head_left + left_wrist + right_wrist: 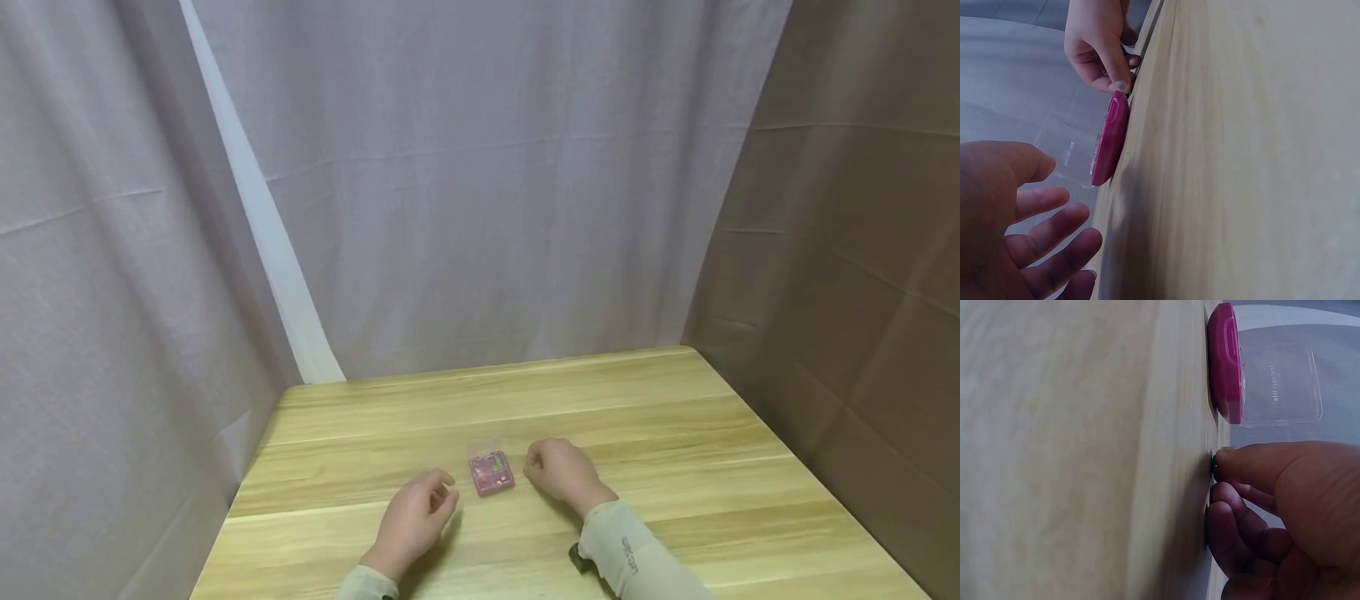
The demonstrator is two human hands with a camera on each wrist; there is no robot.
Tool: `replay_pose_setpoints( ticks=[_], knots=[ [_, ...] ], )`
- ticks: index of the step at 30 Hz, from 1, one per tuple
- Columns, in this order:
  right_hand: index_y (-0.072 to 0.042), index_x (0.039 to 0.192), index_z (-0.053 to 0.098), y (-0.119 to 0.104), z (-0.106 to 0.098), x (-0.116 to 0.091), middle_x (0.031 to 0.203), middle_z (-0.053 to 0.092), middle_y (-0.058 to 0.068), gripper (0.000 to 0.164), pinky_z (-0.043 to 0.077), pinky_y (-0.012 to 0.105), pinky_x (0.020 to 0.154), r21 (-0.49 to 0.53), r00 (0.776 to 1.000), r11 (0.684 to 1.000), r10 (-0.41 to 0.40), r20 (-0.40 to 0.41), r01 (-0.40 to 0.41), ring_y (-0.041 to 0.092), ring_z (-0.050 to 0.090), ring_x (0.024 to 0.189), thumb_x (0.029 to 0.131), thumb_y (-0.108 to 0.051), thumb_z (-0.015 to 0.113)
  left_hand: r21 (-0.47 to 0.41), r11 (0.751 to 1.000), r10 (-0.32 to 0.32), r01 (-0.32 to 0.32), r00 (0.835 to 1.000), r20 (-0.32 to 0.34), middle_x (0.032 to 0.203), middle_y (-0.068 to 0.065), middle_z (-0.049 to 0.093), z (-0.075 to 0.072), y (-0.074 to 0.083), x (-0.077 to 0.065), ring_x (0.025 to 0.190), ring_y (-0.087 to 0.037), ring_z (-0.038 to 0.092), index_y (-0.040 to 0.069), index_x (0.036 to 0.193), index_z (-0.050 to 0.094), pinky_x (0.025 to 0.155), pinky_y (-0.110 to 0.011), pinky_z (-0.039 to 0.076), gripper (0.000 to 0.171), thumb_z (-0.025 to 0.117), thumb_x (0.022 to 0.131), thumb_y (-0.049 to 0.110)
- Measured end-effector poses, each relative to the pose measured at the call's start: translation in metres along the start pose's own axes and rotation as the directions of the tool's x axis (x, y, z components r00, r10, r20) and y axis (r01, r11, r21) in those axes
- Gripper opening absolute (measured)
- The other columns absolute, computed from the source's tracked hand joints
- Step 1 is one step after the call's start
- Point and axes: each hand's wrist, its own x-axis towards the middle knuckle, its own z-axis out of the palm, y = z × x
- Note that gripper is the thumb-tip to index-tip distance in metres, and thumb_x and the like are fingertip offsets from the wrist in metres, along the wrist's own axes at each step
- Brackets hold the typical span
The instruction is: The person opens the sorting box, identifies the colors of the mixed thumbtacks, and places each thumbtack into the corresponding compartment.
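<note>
Pink plastic, squarish box point(491, 475) with coloured bits point(498, 464) inside, on the wood-grain table point(337, 450) between left hand point(417, 518) and right hand point(564, 472) in my head view. Left wrist feed: I see left hand's fingers loosely bent, holding nothing; smooth, transparent lid point(1066, 147) standing upright. Right wrist feed: right hand pinches a tiny dark-green piece point(1214, 464) at table level, near the box's rounded rim.
</note>
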Motion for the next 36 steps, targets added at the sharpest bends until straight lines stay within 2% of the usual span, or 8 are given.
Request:
replay_pose_setpoints(
  ticks=[12,20,29,36],
  knots=[
    [-0.025,0.071,0.063,-0.004,0.000,0.002,0.063,0.058,-0.010,0.017,0.050,0.033,0.061,0.009,1.000,1.000,-0.004,-0.006,0.004,0.010,0.051,0.059,0.086,-0.025,0.071,-0.001,1.000,-0.013,0.013,1.000,0.004,0.089,0.007,0.067,0.000,-0.001,0.001,0.074,-0.002,0.057,0.016,0.111,0.067,0.066,-0.032,0.055,0.024,0.064,0.093,0.032],
    [-0.027,0.076,0.066,-0.014,0.000,0.007,0.069,0.061,-0.011,0.011,0.052,0.036,0.066,0.050,1.000,0.999,0.013,-0.021,-0.012,0.009,0.053,0.064,0.085,-0.028,0.070,0.004,1.000,-0.010,0.010,1.000,-0.003,0.088,0.008,0.067,0.000,-0.001,0.001,0.073,-0.002,0.056,0.018,0.110,0.067,0.066,-0.031,0.055,0.023,0.064,0.093,0.033],
    [-0.022,0.078,0.067,-0.035,0.008,0.014,0.064,0.061,-0.009,0.011,0.049,0.032,0.053,0.149,0.999,0.989,-0.006,-0.037,0.012,0.011,0.053,0.057,0.086,-0.028,0.071,0.003,1.000,-0.005,0.005,1.000,0.004,0.088,0.009,0.066,0.001,-0.003,0.004,0.073,-0.001,0.056,0.016,0.111,0.067,0.066,-0.032,0.055,0.025,0.064,0.093,0.034],
    [-0.023,0.079,0.069,-0.042,0.020,0.018,0.063,0.061,-0.010,0.008,0.049,0.030,0.048,0.144,0.999,0.989,-0.035,-0.033,0.040,0.010,0.052,0.053,0.086,-0.027,0.072,0.009,1.000,0.001,-0.001,1.000,0.007,0.094,0.008,0.067,-0.004,0.001,0.012,0.077,-0.004,0.057,0.019,0.116,0.065,0.069,-0.033,0.055,0.029,0.061,0.094,0.037]
  ],
)
